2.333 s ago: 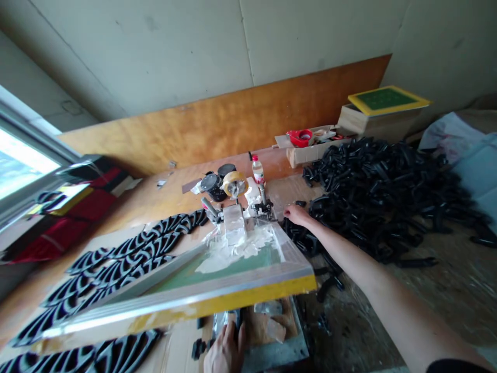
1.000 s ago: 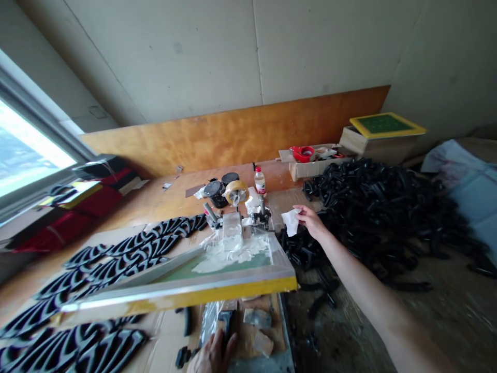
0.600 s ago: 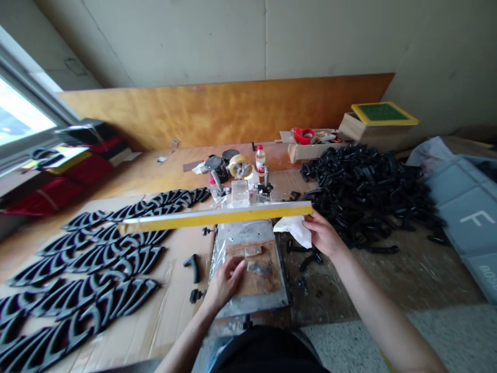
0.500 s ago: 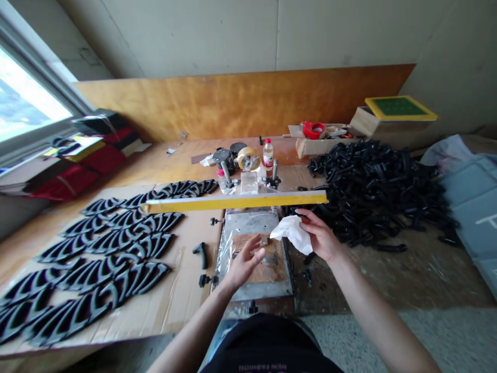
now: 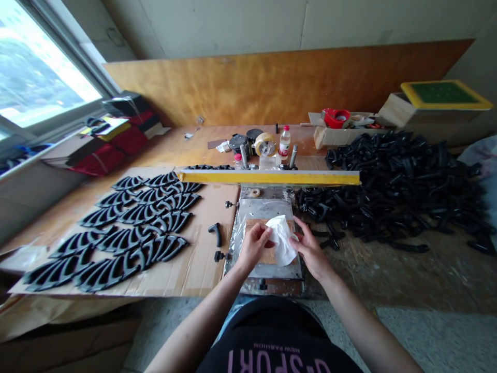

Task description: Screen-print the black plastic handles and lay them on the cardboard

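A crumpled white tissue [image 5: 284,243] hangs between my two hands, above the flat metal plate of a small bench fixture [image 5: 267,207]. My left hand [image 5: 254,247] pinches its left edge between thumb and fingers. On the other side, my right hand [image 5: 310,253] grips the tissue's right edge with the thumb and lower fingers, the index finger stretched out. Brown tape or board [image 5: 254,226] covers part of the plate beneath. Just beyond the hands, a yellow-edged screen frame [image 5: 272,178] is raised across the fixture. One black curved handle [image 5: 217,235] lies on cardboard left of the plate.
Rows of black handles [image 5: 143,243] cover the cardboard [image 5: 202,269] at left. A large heap of black parts [image 5: 399,191] lies at right. Behind the frame stand a clear bottle [image 5: 284,142], a tape roll [image 5: 266,144] and dark tins [image 5: 238,142]. Black knobs [image 5: 220,256] stick out from the fixture's side.
My left hand, empty and apart before, has taken hold of the tissue. The right hand has brought the tissue in over the plate. The camera view has shifted.
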Demonstrator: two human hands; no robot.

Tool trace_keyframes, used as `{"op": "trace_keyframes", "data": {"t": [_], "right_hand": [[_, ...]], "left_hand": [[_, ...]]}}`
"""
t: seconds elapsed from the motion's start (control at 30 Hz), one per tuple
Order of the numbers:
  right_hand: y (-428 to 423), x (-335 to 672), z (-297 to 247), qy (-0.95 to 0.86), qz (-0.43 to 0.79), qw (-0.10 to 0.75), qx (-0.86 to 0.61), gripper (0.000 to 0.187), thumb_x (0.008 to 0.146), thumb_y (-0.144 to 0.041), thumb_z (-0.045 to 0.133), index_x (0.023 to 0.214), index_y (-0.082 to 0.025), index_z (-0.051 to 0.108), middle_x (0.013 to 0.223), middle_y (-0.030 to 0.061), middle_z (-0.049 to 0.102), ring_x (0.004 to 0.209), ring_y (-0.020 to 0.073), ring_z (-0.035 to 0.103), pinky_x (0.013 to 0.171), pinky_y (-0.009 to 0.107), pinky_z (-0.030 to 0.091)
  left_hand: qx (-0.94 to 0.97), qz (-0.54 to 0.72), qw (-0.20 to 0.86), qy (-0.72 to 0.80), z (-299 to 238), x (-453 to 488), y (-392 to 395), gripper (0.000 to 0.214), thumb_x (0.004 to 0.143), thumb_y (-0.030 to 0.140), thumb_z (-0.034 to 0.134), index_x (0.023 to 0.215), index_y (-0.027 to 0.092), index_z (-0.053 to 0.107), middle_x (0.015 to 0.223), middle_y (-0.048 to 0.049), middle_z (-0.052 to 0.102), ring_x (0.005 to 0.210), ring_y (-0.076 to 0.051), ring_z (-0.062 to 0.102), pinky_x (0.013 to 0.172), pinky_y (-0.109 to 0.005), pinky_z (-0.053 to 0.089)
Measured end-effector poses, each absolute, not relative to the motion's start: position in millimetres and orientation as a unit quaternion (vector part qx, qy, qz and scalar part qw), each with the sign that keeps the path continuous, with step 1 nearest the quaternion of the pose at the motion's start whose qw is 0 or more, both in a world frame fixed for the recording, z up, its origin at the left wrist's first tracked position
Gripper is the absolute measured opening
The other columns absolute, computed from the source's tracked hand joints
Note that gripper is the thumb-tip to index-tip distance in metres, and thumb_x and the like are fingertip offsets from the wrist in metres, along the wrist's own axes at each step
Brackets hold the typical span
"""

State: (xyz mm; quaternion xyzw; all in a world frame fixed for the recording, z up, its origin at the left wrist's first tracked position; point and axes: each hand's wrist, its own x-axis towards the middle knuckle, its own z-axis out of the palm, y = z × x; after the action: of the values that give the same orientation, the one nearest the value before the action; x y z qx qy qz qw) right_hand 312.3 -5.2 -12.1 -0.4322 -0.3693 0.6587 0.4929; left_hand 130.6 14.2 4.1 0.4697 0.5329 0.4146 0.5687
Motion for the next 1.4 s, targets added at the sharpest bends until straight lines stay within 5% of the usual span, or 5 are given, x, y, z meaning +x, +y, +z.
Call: {"op": "trace_keyframes", "data": {"t": [0.3, 0.5, 0.93, 1.13, 1.4], "right_hand": [[4.8, 322.4, -20.6, -0.370, 0.523, 0.556, -0.530, 0.054, 0.081, -0.054, 0.063, 0.128, -0.029, 0.056, 0.107, 0.0050, 0.066, 0.096, 0.0228, 0.061, 0.082, 0.035, 0.051], [-1.5, 321.9, -21.5, -0.410, 0.606, 0.504, -0.458, 0.076, 0.071, -0.040, 0.077, 0.140, -0.034, 0.045, 0.115, 0.0025, 0.068, 0.104, 0.0240, 0.063, 0.089, 0.038, 0.051], [12.8, 336.5, -11.3, -0.686, 0.354, 0.341, -0.537, 0.015, 0.086, -0.032, 0.060, 0.084, -0.024, 0.072, 0.089, 0.0051, 0.066, 0.082, 0.0211, 0.062, 0.080, 0.035, 0.048], [22.8, 338.4, -15.0, -0.684, 0.398, 0.367, -0.488, 0.017, 0.086, -0.036, 0.060, 0.085, -0.023, 0.071, 0.104, 0.0059, 0.065, 0.098, 0.0217, 0.060, 0.084, 0.033, 0.047], [27.0, 340.3, -21.5, -0.607, 0.484, 0.376, -0.506, 0.026, 0.085, -0.038, 0.059, 0.101, -0.023, 0.073, 0.108, 0.0050, 0.072, 0.100, 0.0244, 0.065, 0.089, 0.036, 0.048]], "left_hand": [[0.656, 0.327, 0.390, 0.558, 9.7, 103.0, 16.8, 0.023, 0.084, 0.041, 0.061, 0.092, 0.020, 0.067, 0.076, 0.0014, 0.067, 0.071, -0.013, 0.060, 0.066, -0.022, 0.045], [0.667, 0.305, 0.356, 0.579, 16.3, 101.7, 13.0, 0.021, 0.086, 0.039, 0.059, 0.089, 0.021, 0.068, 0.079, 0.0010, 0.071, 0.073, -0.014, 0.064, 0.067, -0.022, 0.045], [0.803, 0.284, 0.229, 0.470, 29.5, 97.4, 21.0, 0.035, 0.086, 0.045, 0.062, 0.111, 0.022, 0.068, 0.114, -0.0084, 0.068, 0.108, -0.021, 0.062, 0.096, -0.033, 0.047], [0.798, 0.246, 0.305, 0.458, 21.7, 115.1, 22.6, 0.047, 0.083, 0.048, 0.065, 0.123, 0.024, 0.061, 0.122, -0.0068, 0.067, 0.113, -0.023, 0.061, 0.101, -0.036, 0.045], [0.558, 0.301, 0.494, 0.595, -15.3, 102.8, 20.5, 0.065, 0.080, 0.057, 0.063, 0.131, 0.018, 0.054, 0.090, -0.0039, 0.064, 0.067, -0.013, 0.061, 0.065, -0.028, 0.053]]}}
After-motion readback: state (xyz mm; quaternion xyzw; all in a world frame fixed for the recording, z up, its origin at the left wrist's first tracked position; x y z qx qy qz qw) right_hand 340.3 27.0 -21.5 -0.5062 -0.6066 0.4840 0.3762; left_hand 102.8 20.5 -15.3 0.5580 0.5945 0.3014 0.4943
